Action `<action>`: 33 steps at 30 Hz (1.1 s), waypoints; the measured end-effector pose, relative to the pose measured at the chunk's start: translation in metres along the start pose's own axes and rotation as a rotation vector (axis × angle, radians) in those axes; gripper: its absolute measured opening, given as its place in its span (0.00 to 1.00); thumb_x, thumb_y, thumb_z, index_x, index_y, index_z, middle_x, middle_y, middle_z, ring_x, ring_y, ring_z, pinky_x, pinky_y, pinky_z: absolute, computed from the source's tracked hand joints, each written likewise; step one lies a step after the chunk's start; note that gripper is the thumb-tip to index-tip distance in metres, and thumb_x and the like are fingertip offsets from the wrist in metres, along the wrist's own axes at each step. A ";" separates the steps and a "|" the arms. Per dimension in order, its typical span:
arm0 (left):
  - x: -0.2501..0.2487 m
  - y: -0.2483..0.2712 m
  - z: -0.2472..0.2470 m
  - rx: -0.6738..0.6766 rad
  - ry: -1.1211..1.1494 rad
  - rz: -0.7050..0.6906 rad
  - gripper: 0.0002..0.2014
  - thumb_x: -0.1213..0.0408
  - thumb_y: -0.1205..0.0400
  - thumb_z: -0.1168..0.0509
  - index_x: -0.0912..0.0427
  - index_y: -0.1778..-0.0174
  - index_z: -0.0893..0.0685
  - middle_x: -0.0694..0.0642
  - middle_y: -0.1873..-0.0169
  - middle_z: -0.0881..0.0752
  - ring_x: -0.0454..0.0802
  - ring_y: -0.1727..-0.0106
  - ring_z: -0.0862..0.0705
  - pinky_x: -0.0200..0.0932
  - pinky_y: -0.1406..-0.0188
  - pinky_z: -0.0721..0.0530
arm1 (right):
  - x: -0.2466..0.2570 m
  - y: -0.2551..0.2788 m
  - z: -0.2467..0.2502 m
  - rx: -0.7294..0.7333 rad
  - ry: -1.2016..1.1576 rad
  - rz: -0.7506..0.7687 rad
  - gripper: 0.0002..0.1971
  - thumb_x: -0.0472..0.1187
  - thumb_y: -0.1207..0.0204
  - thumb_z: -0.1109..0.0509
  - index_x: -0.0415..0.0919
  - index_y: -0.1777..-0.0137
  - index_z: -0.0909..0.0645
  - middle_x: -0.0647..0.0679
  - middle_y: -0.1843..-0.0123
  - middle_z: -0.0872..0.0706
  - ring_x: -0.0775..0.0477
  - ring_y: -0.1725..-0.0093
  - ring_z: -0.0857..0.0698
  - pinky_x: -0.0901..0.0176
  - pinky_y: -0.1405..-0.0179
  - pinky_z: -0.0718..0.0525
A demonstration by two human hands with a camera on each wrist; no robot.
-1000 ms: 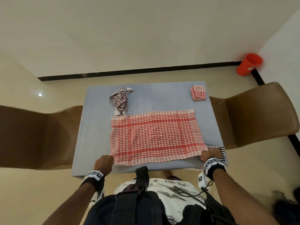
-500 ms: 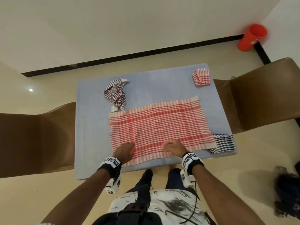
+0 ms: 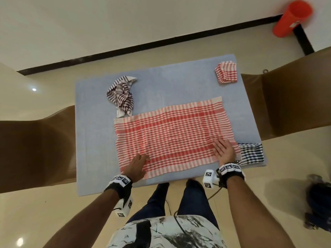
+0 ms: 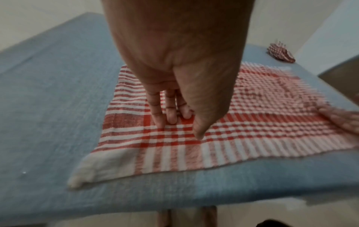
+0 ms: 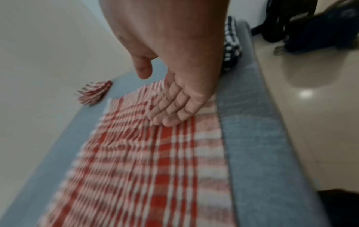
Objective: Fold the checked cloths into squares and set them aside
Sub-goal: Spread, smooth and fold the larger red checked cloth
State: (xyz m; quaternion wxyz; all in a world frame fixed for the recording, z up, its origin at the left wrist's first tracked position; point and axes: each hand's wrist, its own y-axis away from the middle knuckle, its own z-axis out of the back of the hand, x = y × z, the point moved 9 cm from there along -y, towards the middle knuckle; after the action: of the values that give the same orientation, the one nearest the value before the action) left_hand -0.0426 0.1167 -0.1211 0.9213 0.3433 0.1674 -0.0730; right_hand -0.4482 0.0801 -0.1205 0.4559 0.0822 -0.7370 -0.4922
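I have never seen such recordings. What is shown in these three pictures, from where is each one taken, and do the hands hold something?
No machine works here: a person folds cloths with bare hands. The big picture comes from a camera on the head, looking down. The other two come from cameras strapped to each wrist, looking along the fingers.

On the blue table lies a spread red checked cloth. The left hand and the right hand both rest flat on it with straight fingers; neither has a grip on anything. At the far side lie a crumpled dark striped cloth and a small folded red cloth. A folded dark checked cloth lies beside the right hand.
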 end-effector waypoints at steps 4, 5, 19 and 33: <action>-0.020 -0.022 0.023 0.007 0.416 0.108 0.13 0.60 0.14 0.32 0.50 0.35 0.23 0.52 0.48 0.12 0.49 0.53 0.11 0.40 0.58 0.14 | -0.027 0.029 -0.092 0.328 0.178 -0.004 0.30 0.62 0.13 0.41 0.35 0.29 0.19 0.38 0.37 0.08 0.38 0.38 0.09 0.41 0.35 0.14; -0.026 -0.031 0.030 0.001 0.519 0.115 0.13 0.58 0.14 0.30 0.51 0.36 0.22 0.53 0.51 0.10 0.49 0.54 0.10 0.39 0.59 0.14 | -0.042 0.038 -0.116 0.428 0.264 -0.044 0.32 0.65 0.13 0.43 0.36 0.29 0.19 0.39 0.37 0.08 0.39 0.37 0.09 0.41 0.35 0.14; -0.033 -0.057 0.076 -0.450 0.000 -0.048 0.52 0.43 0.27 0.21 0.61 0.13 0.39 0.68 0.15 0.37 0.69 0.13 0.40 0.70 0.15 0.37 | 0.004 0.020 -0.177 0.256 1.213 0.991 0.28 0.51 0.14 0.34 0.44 0.16 0.30 0.42 0.13 0.32 0.42 0.13 0.34 0.45 0.14 0.37; -0.003 -0.107 0.035 -0.031 -0.126 0.076 0.78 0.09 0.47 0.40 0.45 0.13 0.76 0.54 0.15 0.80 0.60 0.13 0.78 0.80 0.20 0.73 | 0.059 -0.093 -0.103 0.066 1.856 0.758 0.47 0.77 0.23 0.64 0.51 0.09 0.65 0.46 0.09 0.69 0.41 0.09 0.63 0.35 0.11 0.63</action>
State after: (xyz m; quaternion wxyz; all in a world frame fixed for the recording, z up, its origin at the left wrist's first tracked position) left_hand -0.0627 0.0128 -0.1606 0.9374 0.3296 0.0972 -0.0569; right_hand -0.4346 -0.0676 -0.1498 0.9746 0.2060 -0.0803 -0.0349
